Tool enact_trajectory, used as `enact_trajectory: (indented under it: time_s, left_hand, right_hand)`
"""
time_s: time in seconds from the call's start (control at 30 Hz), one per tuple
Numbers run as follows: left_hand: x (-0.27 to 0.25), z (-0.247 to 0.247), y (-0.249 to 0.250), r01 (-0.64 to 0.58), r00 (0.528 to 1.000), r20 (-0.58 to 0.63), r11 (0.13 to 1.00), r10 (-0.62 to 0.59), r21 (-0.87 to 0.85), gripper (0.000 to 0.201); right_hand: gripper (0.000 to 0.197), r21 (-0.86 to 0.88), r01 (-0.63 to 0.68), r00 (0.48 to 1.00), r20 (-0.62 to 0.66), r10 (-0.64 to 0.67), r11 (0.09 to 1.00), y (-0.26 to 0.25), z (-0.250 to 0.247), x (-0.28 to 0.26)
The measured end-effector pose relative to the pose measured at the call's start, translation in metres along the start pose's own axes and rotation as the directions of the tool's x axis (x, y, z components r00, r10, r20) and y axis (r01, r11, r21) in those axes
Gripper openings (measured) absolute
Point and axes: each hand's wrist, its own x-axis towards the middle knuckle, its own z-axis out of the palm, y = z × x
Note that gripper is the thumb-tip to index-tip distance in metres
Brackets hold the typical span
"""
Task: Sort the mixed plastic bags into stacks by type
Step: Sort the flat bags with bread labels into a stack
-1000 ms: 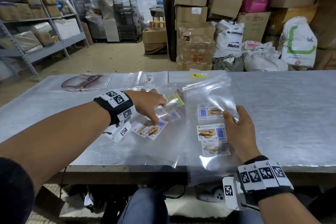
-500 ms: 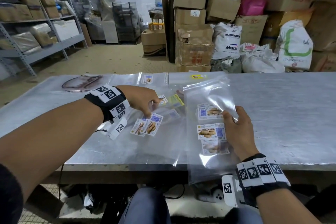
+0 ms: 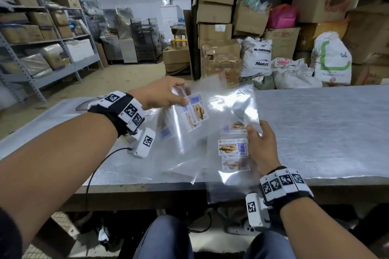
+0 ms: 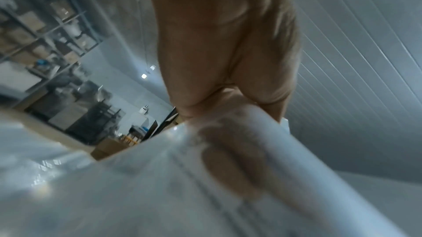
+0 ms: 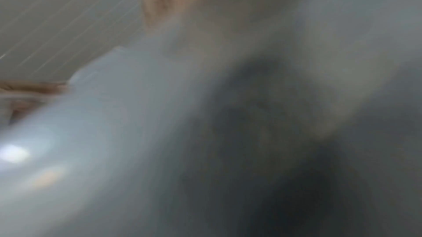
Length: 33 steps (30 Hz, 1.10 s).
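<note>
Left hand (image 3: 162, 93) fingers pinch a clear labelled plastic bag (image 3: 189, 124) above the grey tabletop (image 3: 315, 128), apparently carrying it towards the matching biscuit-label stack (image 3: 232, 151) the right hand (image 3: 262, 149) grips.

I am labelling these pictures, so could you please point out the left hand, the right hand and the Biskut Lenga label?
left hand (image 3: 160, 95), head view, back of the hand.
right hand (image 3: 262, 145), head view, back of the hand.
Biskut Lenga label (image 3: 232, 147), head view, label's middle.
</note>
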Motion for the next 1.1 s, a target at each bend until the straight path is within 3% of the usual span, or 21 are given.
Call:
enact_trajectory:
  time_s: [0.1, 0.17, 0.27, 0.37, 0.47, 0.6, 0.73, 0.8, 0.9, 1.0, 1.1]
  left_hand:
    - [0.005, 0.017, 0.016, 0.036, 0.989, -0.130, 0.958, -0.075, -0.283, 0.024]
    - [0.010, 0.035, 0.024, 0.025, 0.976, -0.173, 0.862, -0.130, -0.506, 0.024]
    - [0.013, 0.075, 0.036, 0.066, 0.942, -0.197, 0.722, -0.273, -0.689, 0.022]
    - [0.021, 0.117, 0.039, 0.114, 0.914, -0.168, 0.629, -0.370, -0.769, 0.018]
    - [0.024, 0.144, 0.049, 0.171, 0.890, -0.144, 0.609, -0.432, -0.774, 0.024]
    - [0.026, 0.162, 0.067, 0.192, 0.897, -0.080, 0.547, -0.434, -0.815, 0.030]
    - [0.028, 0.169, 0.083, 0.231, 0.887, -0.075, 0.578, -0.455, -0.783, 0.026]
    - [0.032, 0.175, 0.087, 0.168, 0.880, -0.154, 0.597, -0.450, -0.785, 0.030]
    - [0.039, 0.183, 0.090, 0.048, 0.842, -0.313, 0.638, -0.440, -0.769, 0.048]
    - [0.042, 0.193, 0.095, -0.045, 0.810, -0.430, 0.689, -0.399, -0.723, 0.043]
    - [0.045, 0.204, 0.103, -0.091, 0.796, -0.481, 0.714, -0.367, -0.694, 0.038]
  right_hand:
    - [0.007, 0.014, 0.030, 1.000, 0.007, -0.030, 0.999, -0.004, -0.004, 0.001]
    - [0.008, 0.039, 0.070, 0.998, -0.001, -0.070, 0.997, -0.008, -0.005, 0.005]
    - [0.009, 0.136, 0.088, 0.996, -0.006, -0.088, 0.987, -0.020, -0.010, 0.007]
    - [0.007, 0.224, 0.097, 0.995, -0.019, -0.096, 0.970, -0.032, -0.021, 0.005]
    - [0.008, 0.227, 0.124, 0.992, -0.036, -0.119, 0.966, -0.037, -0.039, 0.007]
    - [0.012, 0.253, 0.123, 0.992, -0.015, -0.124, 0.960, -0.041, -0.060, 0.008]
    - [0.011, 0.204, 0.129, 0.992, -0.024, -0.127, 0.970, -0.032, -0.072, 0.012]
    - [0.019, 0.175, 0.124, 0.992, -0.024, -0.122, 0.977, -0.032, -0.076, 0.012]
    - [0.034, 0.249, -0.001, 0.999, 0.041, -0.009, 0.968, -0.035, -0.080, 0.014]
    - [0.047, 0.168, -0.052, 0.984, 0.175, 0.023, 0.984, -0.036, -0.090, 0.019]
    - [0.031, 0.085, 0.016, 0.975, 0.219, -0.034, 0.996, -0.045, -0.101, 0.025]
